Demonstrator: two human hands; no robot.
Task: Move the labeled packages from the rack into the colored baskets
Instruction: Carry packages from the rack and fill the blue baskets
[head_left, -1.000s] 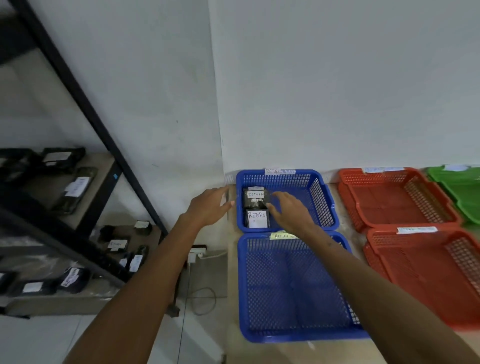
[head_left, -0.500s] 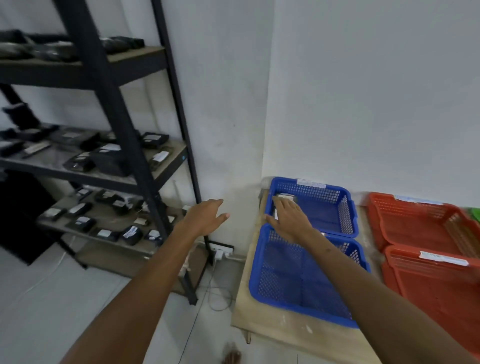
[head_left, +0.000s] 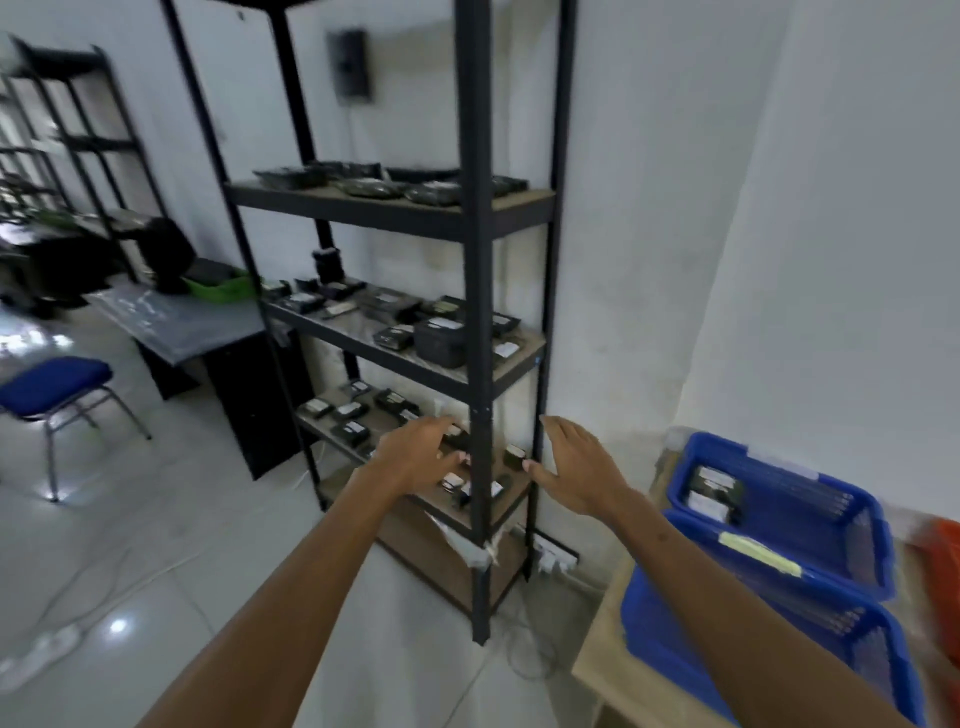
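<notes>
Hovering at the lower-shelf front edge of the rack (head_left: 480, 260), left hand (head_left: 415, 460) and right hand (head_left: 576, 475) are spread and empty, apparently positioned to collect labeled packages (head_left: 355, 430); blur obscures contact.

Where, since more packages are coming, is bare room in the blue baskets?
Far blue basket: bare right of the two packages at its left end. Near blue basket: visible floor bare. Crowded: the rack's lower shelf.

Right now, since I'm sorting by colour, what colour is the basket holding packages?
The basket is blue, seen in the head view.
</notes>
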